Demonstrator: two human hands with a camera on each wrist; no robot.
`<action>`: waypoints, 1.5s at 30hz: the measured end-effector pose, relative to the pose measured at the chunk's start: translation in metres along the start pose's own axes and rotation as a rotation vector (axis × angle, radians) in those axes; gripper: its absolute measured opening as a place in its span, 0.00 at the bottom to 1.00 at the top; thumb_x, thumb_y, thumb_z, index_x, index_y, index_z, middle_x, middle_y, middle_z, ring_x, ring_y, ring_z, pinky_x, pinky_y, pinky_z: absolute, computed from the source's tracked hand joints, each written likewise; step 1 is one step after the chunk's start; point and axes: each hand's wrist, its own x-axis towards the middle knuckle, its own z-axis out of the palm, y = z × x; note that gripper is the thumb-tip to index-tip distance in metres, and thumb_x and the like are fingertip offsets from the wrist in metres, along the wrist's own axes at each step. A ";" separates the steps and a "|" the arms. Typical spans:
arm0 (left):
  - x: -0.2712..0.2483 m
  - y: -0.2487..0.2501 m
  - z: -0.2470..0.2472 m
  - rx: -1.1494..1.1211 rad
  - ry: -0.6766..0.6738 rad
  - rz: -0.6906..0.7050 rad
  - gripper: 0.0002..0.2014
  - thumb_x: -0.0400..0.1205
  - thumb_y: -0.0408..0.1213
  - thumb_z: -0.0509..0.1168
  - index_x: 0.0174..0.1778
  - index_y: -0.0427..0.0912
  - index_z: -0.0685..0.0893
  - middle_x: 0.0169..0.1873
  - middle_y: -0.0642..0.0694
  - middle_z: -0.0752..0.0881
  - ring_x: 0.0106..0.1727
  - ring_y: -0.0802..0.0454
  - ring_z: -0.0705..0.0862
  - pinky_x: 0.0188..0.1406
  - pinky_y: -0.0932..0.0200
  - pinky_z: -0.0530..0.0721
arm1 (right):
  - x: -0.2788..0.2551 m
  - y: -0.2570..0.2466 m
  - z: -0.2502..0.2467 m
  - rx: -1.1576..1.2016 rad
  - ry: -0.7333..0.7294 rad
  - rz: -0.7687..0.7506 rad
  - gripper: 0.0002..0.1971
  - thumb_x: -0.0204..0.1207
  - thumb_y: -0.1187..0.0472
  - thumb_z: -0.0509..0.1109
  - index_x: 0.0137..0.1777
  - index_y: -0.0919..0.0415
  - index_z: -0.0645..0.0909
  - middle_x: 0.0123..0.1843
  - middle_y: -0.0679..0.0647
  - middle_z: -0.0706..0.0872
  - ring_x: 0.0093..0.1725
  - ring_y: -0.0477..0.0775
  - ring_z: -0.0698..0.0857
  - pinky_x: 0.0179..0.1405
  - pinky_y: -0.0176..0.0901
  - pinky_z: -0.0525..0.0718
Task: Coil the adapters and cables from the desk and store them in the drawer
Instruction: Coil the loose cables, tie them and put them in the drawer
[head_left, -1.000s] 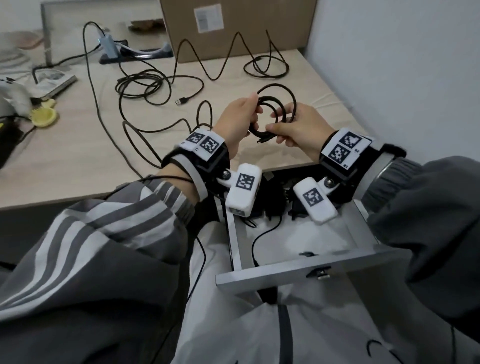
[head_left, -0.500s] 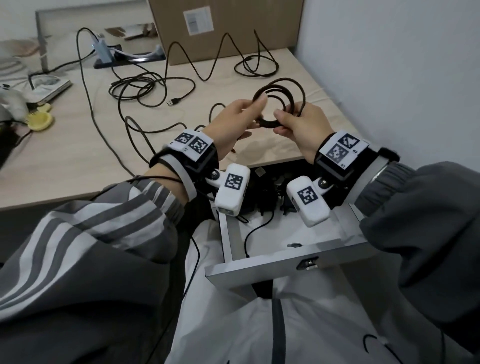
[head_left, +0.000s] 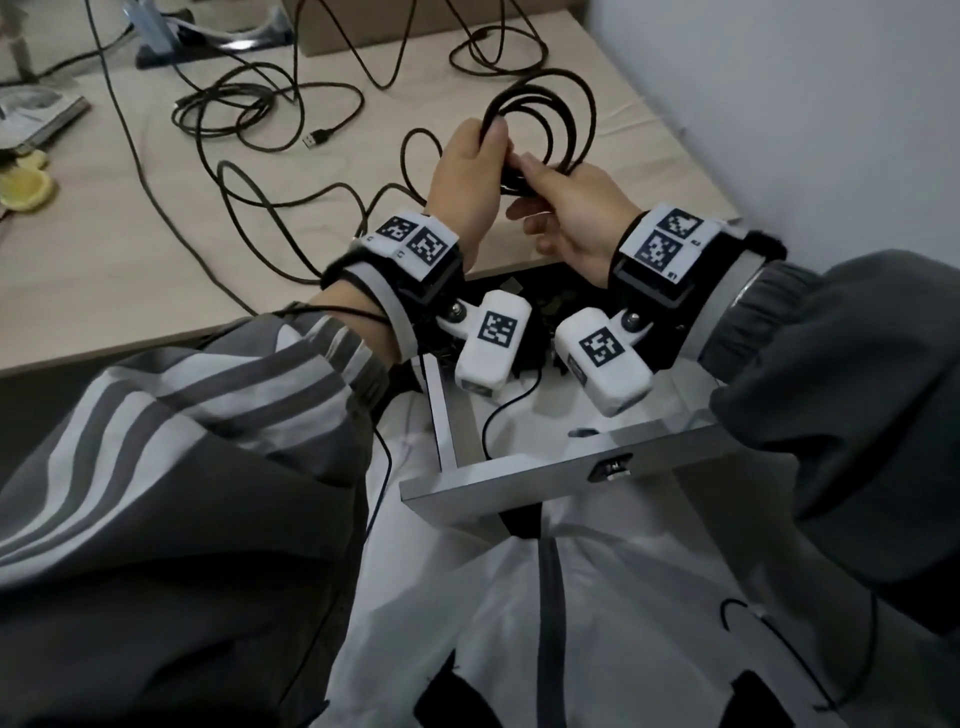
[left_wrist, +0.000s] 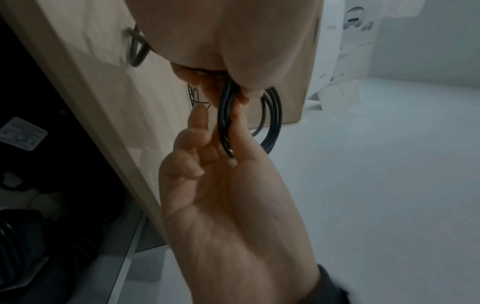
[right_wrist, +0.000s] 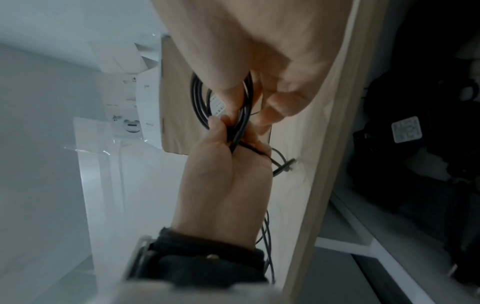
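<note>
Two hands hold one black coiled cable in the air above the desk's front edge, near its right corner. The left hand pinches the coil's left side between thumb and fingers; the right hand grips the bundled strands at the coil's near, lower side, thumb closed over them. The loops stand roughly upright, ring face turned toward the person, long axis running left to right across the desk. A loose strand trails from the coil down to the desk surface. Below the wrists the drawer stands pulled out, with dark adapters at its back. More loose cables lie toward the desk's far edge.
</note>
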 end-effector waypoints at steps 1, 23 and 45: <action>0.002 0.000 0.000 0.000 0.021 0.002 0.14 0.88 0.41 0.54 0.36 0.46 0.73 0.34 0.50 0.78 0.37 0.55 0.77 0.41 0.62 0.76 | 0.000 -0.002 -0.003 -0.097 0.015 0.008 0.16 0.81 0.48 0.66 0.56 0.60 0.83 0.40 0.54 0.84 0.27 0.44 0.74 0.20 0.33 0.67; 0.006 0.006 0.009 -0.075 0.073 -0.017 0.14 0.89 0.41 0.55 0.38 0.43 0.77 0.33 0.52 0.84 0.35 0.59 0.83 0.24 0.76 0.72 | 0.000 -0.012 -0.033 -0.136 0.113 -0.126 0.10 0.83 0.64 0.59 0.44 0.64 0.81 0.36 0.55 0.81 0.23 0.43 0.73 0.22 0.33 0.68; 0.007 0.009 0.013 0.443 -0.136 0.077 0.11 0.89 0.45 0.49 0.53 0.40 0.69 0.47 0.42 0.84 0.39 0.45 0.86 0.32 0.59 0.83 | 0.000 -0.004 -0.027 -0.369 0.124 -0.154 0.08 0.81 0.61 0.66 0.48 0.63 0.85 0.31 0.50 0.79 0.27 0.42 0.74 0.28 0.32 0.74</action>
